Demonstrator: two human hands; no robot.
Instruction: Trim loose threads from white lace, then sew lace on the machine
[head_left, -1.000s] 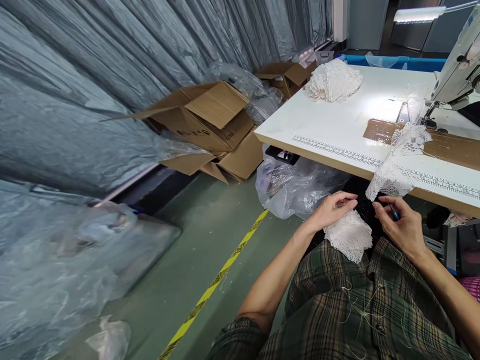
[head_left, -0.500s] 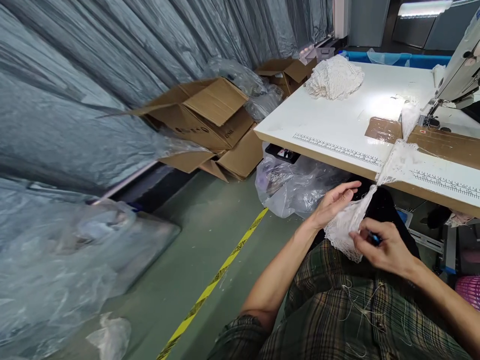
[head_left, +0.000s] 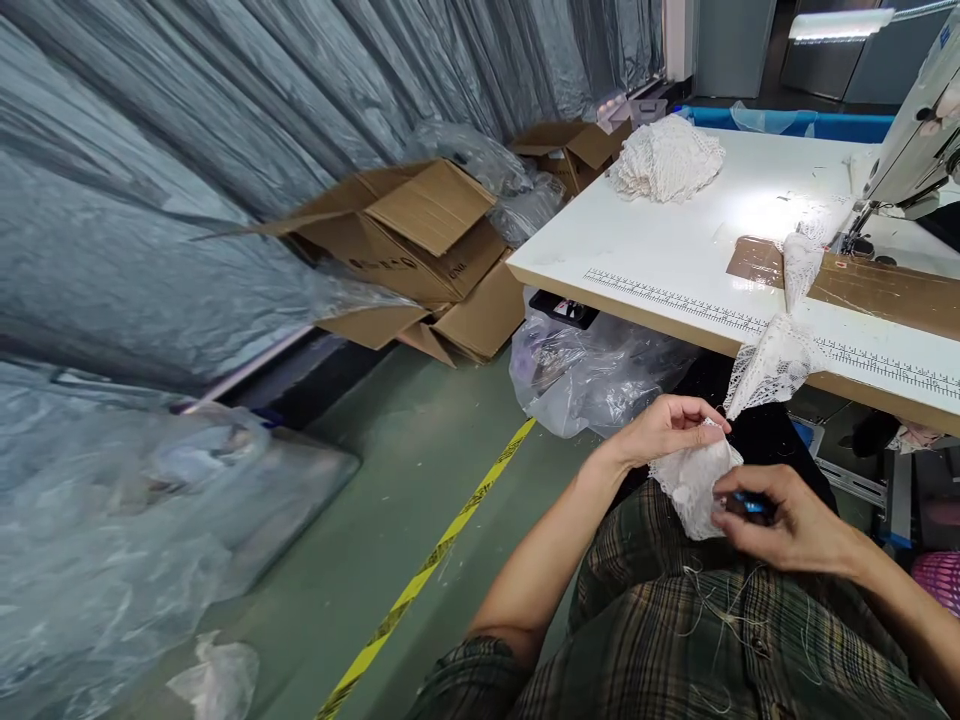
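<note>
My left hand (head_left: 667,432) pinches the upper edge of a white lace piece (head_left: 694,490) above my lap. Curled around a small dark tool with a blue part (head_left: 750,505), my right hand (head_left: 795,520) is at the right edge of that lace; most of the tool is hidden by the fingers. Another white lace piece (head_left: 776,365) drapes over the front edge of the table, its lower tip close to my left fingertips. It runs up to a further lace strip (head_left: 801,265) lying near the presser foot of the sewing machine (head_left: 904,140).
The white sewing table (head_left: 645,240) carries a pile of white lace pieces (head_left: 666,158) at its far left. Cardboard boxes (head_left: 431,215) and plastic bags (head_left: 592,365) stand left of and under it. Yellow tape (head_left: 427,570) crosses the green floor.
My left hand has closed on the lace, which now sits bunched lower, apart from the draped piece. The draped lace has slid forward and spread over the table edge. My right hand stays near the lace.
</note>
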